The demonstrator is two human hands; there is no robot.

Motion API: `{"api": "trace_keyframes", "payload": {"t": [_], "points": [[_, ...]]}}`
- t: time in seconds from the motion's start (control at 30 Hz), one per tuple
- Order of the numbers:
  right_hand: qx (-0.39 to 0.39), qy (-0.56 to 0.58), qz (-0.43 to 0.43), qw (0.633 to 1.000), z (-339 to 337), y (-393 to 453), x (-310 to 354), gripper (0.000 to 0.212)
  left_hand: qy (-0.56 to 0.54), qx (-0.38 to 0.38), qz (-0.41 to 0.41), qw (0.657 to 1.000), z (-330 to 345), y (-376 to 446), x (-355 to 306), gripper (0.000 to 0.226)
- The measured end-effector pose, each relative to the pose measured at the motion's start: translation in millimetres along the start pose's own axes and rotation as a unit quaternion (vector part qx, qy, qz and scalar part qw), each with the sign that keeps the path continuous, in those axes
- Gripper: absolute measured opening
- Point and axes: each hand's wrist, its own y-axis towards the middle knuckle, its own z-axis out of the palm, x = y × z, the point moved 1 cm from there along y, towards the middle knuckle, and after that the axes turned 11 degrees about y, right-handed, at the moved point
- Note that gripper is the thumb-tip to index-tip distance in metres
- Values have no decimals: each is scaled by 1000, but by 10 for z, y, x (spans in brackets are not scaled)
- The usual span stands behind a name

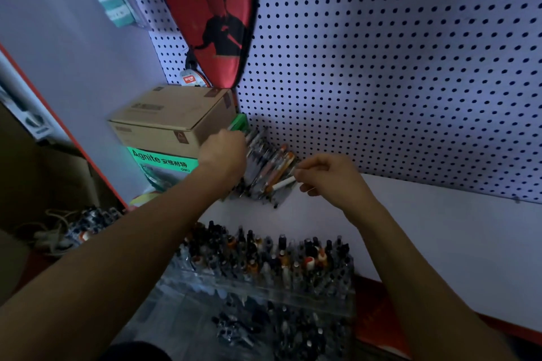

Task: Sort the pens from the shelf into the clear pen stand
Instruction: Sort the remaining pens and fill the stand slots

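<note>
Picking from the shelf pile: right hand pinches a white pen, left hand grips several, next into the stand.

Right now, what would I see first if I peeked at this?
Probably the big red racket cover hanging on the dotted pegboard up top. Below it, the left hand and right hand reach into a pile of pens on the white shelf; the right pinches a white pen.
</note>
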Motion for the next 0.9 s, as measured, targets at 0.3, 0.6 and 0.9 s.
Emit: {"api": "trace_keyframes", "payload": {"t": [0.3,0.6,0.9], "points": [[13,98,23,995,63,66,43,15,-265,-107,89,954,10,-234,212,29],[-22,203,61,977,23,85,-16,18,-250,-72,181,948,104,-315,140,22],[-48,132,61,988,-8,83,-76,22,42,13,20,999,89,-25,-93,26]]}}
